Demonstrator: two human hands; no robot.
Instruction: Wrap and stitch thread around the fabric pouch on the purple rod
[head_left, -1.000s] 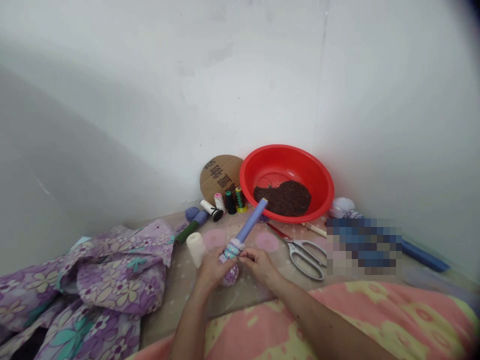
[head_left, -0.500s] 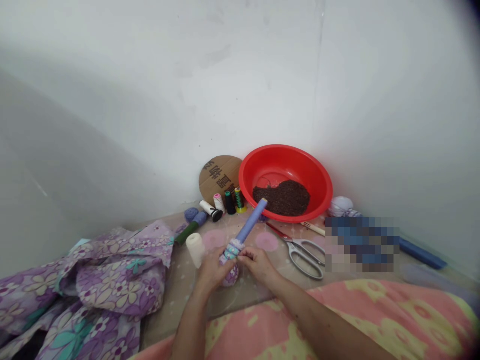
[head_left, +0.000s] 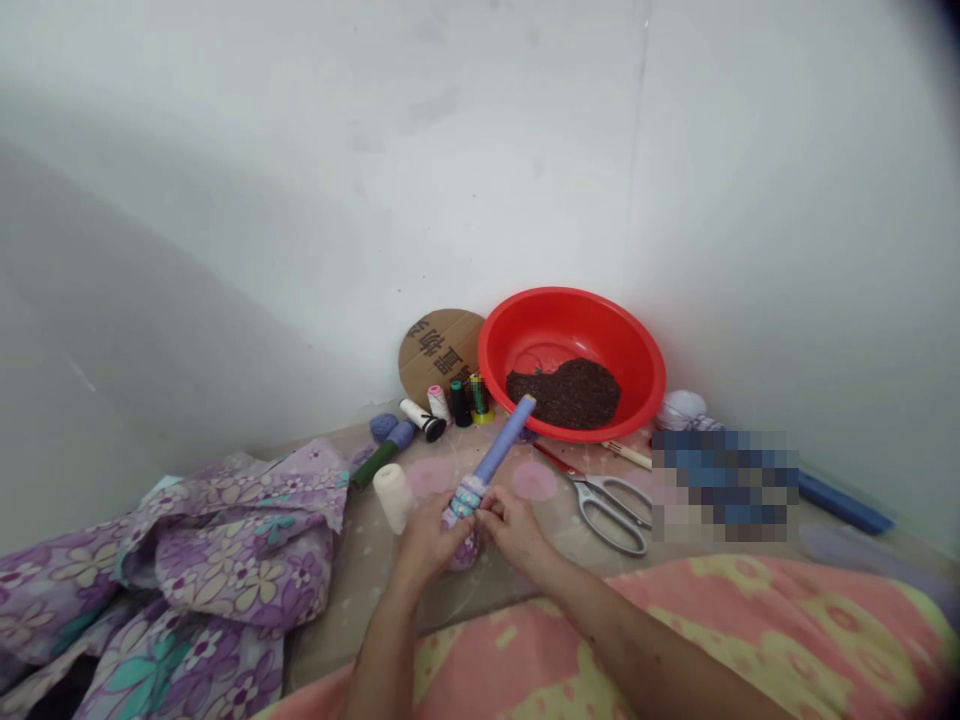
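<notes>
A stick wrapped in lavender material [head_left: 504, 440] slants up and away, its bare tip in front of the basin. Floral cloth [head_left: 466, 497] is gathered round its lower part and covers a rounded head [head_left: 465, 555] at the near end. My left hand [head_left: 431, 535] is wrapped round this cloth-covered end from the left. At the gathered cloth's right side, my right hand [head_left: 511, 522] is closed in a pinch; what lies between its fingertips is too small to make out. A cream roll [head_left: 391, 495] stands close to my left hand.
Beyond my hands, a red basin [head_left: 645, 375] holds dark brown grains [head_left: 577, 395]. Scissors [head_left: 611, 510] lie to the right. Several thread spools [head_left: 460, 404] stand before a cardboard disc [head_left: 435, 350]. Floral fabric [head_left: 240, 560] is heaped at left; a pink-yellow blanket [head_left: 712, 620] covers the front.
My right hand's fingers have shifted very slightly at the gathered cloth. My left hand keeps its hold, and the stick stays where it was.
</notes>
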